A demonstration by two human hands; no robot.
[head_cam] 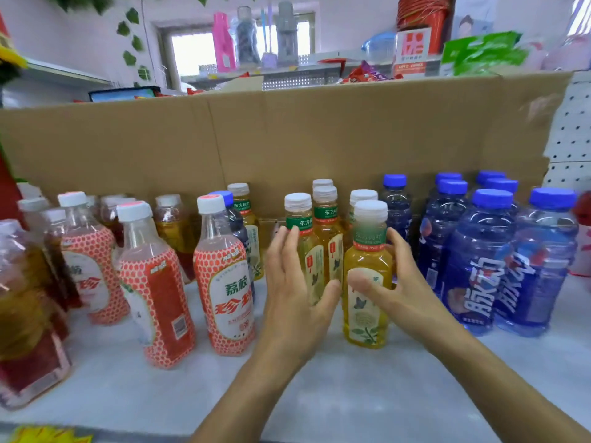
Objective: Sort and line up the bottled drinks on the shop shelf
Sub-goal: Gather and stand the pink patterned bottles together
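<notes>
Yellow tea bottles with white caps stand mid-shelf. My right hand [404, 287] grips the front tea bottle [367, 318], thumb across its label and fingers round its right side. My left hand [292, 292] lies with straight fingers against the left side of the tea bottle behind it [315, 260], thumb reaching in front of it. Red-patterned lychee bottles [228, 292] stand to the left, one dark blue-capped bottle [238, 228] among them. Blue drink bottles [479, 273] are grouped on the right.
A tall cardboard sheet [287, 139] backs the white shelf [319, 394]. Amber and red tea bottles [28, 314] crowd the far left. A pegboard panel [572, 129] stands at the right. Snack packets and containers sit on higher shelves behind.
</notes>
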